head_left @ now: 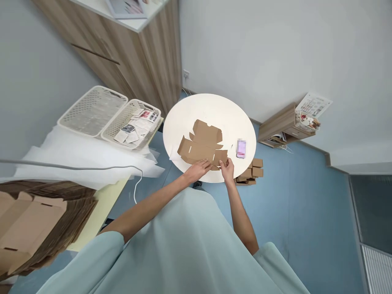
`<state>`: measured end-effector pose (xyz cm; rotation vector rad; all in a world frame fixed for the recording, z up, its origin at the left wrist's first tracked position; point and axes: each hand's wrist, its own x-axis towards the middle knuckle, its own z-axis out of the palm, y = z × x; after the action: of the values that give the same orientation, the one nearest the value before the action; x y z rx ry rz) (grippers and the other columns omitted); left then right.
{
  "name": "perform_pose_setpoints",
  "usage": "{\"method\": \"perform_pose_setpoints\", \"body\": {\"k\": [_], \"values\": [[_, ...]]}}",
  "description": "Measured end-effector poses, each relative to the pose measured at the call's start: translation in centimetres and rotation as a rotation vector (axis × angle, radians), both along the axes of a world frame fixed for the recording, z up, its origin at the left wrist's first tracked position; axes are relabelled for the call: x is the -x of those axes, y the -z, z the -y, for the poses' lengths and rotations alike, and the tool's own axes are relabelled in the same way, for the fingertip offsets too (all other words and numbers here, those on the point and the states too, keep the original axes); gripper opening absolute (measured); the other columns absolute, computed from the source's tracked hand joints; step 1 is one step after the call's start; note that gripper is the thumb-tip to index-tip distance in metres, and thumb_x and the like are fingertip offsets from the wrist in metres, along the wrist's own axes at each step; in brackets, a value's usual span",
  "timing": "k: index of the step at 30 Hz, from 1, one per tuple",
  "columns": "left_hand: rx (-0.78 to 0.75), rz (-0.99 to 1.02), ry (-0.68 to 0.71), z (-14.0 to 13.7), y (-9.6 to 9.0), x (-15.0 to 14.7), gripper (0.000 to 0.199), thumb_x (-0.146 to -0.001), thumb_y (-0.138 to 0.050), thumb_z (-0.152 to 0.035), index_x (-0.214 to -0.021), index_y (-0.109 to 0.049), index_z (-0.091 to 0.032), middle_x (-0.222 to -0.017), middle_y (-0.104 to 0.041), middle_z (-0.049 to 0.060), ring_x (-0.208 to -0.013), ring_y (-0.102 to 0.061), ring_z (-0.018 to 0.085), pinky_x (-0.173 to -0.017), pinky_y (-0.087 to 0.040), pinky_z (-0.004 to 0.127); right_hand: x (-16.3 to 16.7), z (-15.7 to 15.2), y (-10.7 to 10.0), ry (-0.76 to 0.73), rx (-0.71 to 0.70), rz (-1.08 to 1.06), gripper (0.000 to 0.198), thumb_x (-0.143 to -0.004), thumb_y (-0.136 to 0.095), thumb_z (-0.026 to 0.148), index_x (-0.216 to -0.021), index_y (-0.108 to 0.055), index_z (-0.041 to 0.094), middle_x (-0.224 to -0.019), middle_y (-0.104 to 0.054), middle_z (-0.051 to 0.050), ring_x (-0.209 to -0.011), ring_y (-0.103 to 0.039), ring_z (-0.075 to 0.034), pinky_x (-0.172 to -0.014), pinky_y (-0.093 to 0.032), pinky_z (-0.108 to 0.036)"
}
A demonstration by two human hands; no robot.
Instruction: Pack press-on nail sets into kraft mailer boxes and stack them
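An unfolded brown cardboard box blank (200,149) lies on the round white table (232,112), its flaps and slots showing. My left hand (198,170) rests on the blank's near edge with its fingers stretched out over the cardboard. At the near right corner, my right hand (227,168) pinches the small side panel between thumb and fingers. The panel tilts up a little there. Part of the near flaps is hidden under my left hand.
A phone (241,148) lies on the table's right side. Folded boxes (257,167) are stacked on the floor beyond. To the left are two white baskets (80,130), white sheets (61,157) and a pile of flat cardboard blanks (33,222). A cabinet (153,61) stands behind.
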<state>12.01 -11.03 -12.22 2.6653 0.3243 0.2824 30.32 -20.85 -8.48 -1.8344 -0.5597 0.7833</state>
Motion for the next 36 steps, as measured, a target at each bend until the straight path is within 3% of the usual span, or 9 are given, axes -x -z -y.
{"method": "perform_pose_setpoints", "body": {"k": [7, 14, 17, 19, 23, 26, 29, 32, 36], "values": [[0.098, -0.191, 0.035, 0.6, 5.2, -5.9, 0.049, -0.097, -0.056, -0.004, -0.140, -0.072, -0.022, -0.148, -0.070, 0.017, -0.147, -0.062, 0.027, -0.123, -0.048, 0.043, -5.5, 1.3, 7.3, -0.008, 0.163, -0.057, 0.041, -0.079, -0.058, 0.053, -0.107, -0.057, 0.023, -0.109, -0.076, -0.011, -0.101, -0.075, -0.025, -0.079, -0.066, -0.038], [0.256, -0.382, -0.046, -0.3, 7.7, -6.6, 0.060, -0.095, -0.050, -0.006, -0.148, -0.069, -0.026, -0.158, -0.064, 0.020, -0.149, -0.061, 0.030, -0.120, -0.051, 0.049, -8.4, 1.0, 11.1, 0.047, 0.249, -0.184, 0.034, -0.077, -0.061, 0.045, -0.103, -0.055, 0.024, -0.099, -0.075, -0.004, -0.092, -0.073, -0.020, -0.076, -0.065, -0.034], [0.267, -0.478, -0.113, -1.5, 7.8, -5.4, 0.062, -0.092, -0.048, -0.003, -0.149, -0.067, -0.019, -0.163, -0.058, 0.023, -0.152, -0.058, 0.032, -0.122, -0.048, 0.051, -9.2, 0.7, 11.5, 0.061, 0.352, -0.068, 0.028, -0.077, -0.062, 0.035, -0.102, -0.060, 0.023, -0.103, -0.078, -0.007, -0.099, -0.073, -0.023, -0.091, -0.065, -0.040], [0.282, -0.498, -0.187, -2.6, 7.7, -4.4, 0.062, -0.091, -0.051, -0.004, -0.151, -0.063, -0.012, -0.167, -0.052, 0.029, -0.156, -0.053, 0.035, -0.125, -0.044, 0.052, -9.6, 0.4, 11.3, 0.060, 0.410, 0.084, 0.030, -0.080, -0.062, 0.030, -0.109, -0.064, 0.020, -0.117, -0.078, -0.014, -0.112, -0.072, -0.026, -0.107, -0.059, -0.047], [0.341, -0.516, -0.255, -4.2, 7.4, -2.7, 0.069, -0.084, -0.065, -0.008, -0.152, -0.058, -0.007, -0.166, -0.049, 0.033, -0.158, -0.048, 0.039, -0.127, -0.043, 0.052, -10.1, -1.7, 10.5, -0.041, 0.359, 0.283, 0.046, -0.090, -0.059, 0.025, -0.134, -0.064, 0.012, -0.146, -0.066, -0.024, -0.138, -0.061, -0.030, -0.124, -0.046, -0.051], [0.380, -0.526, -0.279, -4.7, 7.2, -2.3, 0.062, -0.085, -0.067, -0.010, -0.147, -0.063, -0.013, -0.163, -0.053, 0.028, -0.152, -0.055, 0.040, -0.119, -0.052, 0.052, -10.3, -4.7, 9.9, -0.179, 0.356, 0.258, 0.054, -0.094, -0.058, 0.025, -0.146, -0.058, 0.013, -0.152, -0.062, -0.023, -0.131, -0.065, -0.028, -0.121, -0.049, -0.049], [0.411, -0.558, -0.319, -4.9, 7.2, -2.2, 0.050, -0.092, -0.060, -0.012, -0.140, -0.070, -0.021, -0.161, -0.058, 0.020, -0.144, -0.063, 0.037, -0.111, -0.060, 0.048, -10.2, -7.9, 9.8, -0.298, 0.488, 0.226, 0.061, -0.093, -0.066, 0.027, -0.152, -0.054, 0.016, -0.152, -0.061, -0.021, -0.131, -0.066, -0.030, -0.119, -0.053, -0.047], [0.452, -0.601, -0.348, -5.3, 7.4, -2.2, 0.049, -0.094, -0.058, -0.011, -0.137, -0.076, -0.024, -0.165, -0.058, 0.013, -0.138, -0.068, 0.034, -0.111, -0.061, 0.045, -9.9, -9.9, 9.8, -0.375, 0.623, 0.229, 0.059, -0.095, -0.067, 0.027, -0.152, -0.054, 0.019, -0.154, -0.059, -0.019, -0.134, -0.066, -0.033, -0.115, -0.056, -0.046], [0.500, -0.588, -0.386, -5.7, 7.9, -2.2, 0.046, -0.092, -0.060, -0.010, -0.128, -0.083, -0.026, -0.170, -0.055, 0.007, -0.137, -0.070, 0.031, -0.115, -0.058, 0.039, -9.7, -10.1, 9.9, -0.405, 0.727, 0.253, 0.057, -0.099, -0.064, 0.027, -0.153, -0.052, 0.019, -0.163, -0.050, -0.021, -0.128, -0.069, -0.034, -0.110, -0.059, -0.049]]}}
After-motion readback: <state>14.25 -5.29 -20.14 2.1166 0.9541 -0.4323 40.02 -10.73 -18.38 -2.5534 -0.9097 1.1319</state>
